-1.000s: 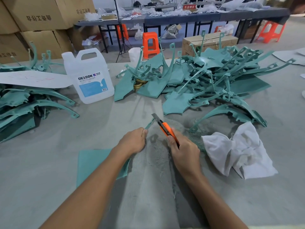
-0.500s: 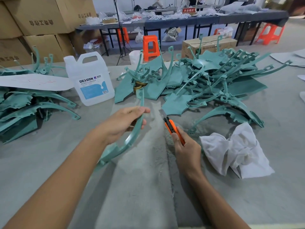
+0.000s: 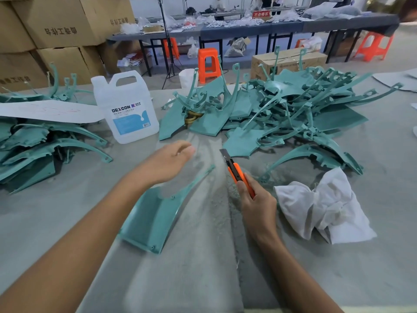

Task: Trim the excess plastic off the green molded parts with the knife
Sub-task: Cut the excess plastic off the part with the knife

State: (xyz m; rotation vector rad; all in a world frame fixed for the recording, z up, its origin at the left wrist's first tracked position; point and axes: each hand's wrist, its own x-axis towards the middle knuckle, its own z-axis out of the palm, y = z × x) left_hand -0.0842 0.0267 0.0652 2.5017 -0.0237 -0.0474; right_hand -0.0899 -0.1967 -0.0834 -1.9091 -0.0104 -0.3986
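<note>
A green molded part [image 3: 153,213] lies flat on the grey table in front of me, its thin arm pointing up and right. My left hand [image 3: 168,162] hovers just above it with relaxed fingers and holds nothing. My right hand [image 3: 255,199] grips an orange utility knife [image 3: 234,169], whose blade is extended and points away from me, right of the part's tip. A large heap of green parts [image 3: 282,114] lies beyond the knife. Another stack of green parts [image 3: 38,143] sits at the left.
A white DEXCON jug [image 3: 126,109] stands behind my left hand. A crumpled white cloth [image 3: 322,206] lies right of my right hand. A white sheet [image 3: 45,111] rests on the left stack. Cardboard boxes [image 3: 61,26], orange stools and long tables stand beyond the table's far edge.
My left hand held the green part up, then let it go; the part now lies flat on the table and the hand hovers open above it. The knife hand barely moved.
</note>
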